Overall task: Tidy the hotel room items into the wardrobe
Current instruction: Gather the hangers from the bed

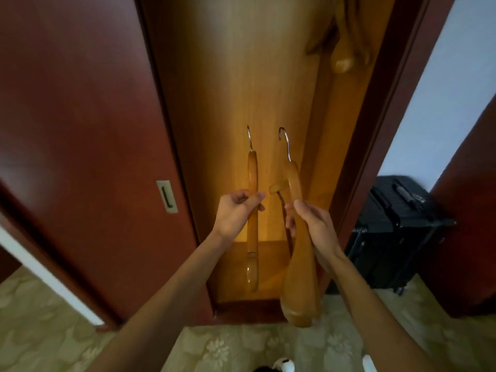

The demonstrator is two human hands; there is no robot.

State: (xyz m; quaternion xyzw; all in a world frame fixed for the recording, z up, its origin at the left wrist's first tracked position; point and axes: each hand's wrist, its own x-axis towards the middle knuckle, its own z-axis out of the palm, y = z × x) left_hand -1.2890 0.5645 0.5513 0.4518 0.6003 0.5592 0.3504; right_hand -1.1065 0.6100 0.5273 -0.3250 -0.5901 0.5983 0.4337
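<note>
Currently, head view, items as held and found:

Left hand (236, 210): your fingers curl round the middle of a wooden hanger (252, 224), thumb pinching it; it stands edge-on, steel hook (249, 138) uppermost.

Right hand (314, 226): fingers wrapped round a second wooden hanger (298, 264), broader shoulder end hanging low, hook (284, 142) also up. Both hooks point toward the rail above, likely so each can be lifted straight on.

Position: both hangers are raised in the open wardrobe (228, 103) bay, apart from one another, not yet hung.

Surroundings: sliding door (80, 130) with recessed pull (167, 196) at your left, pushed aside. Hangers already hung (342, 49) at upper right, blurred; their number is unclear. Black suitcase (397, 232) on patterned carpet (53, 331), right of the frame, clear of your reach.

Obstruction: the hung hangers crowd the right side of the bay.
</note>
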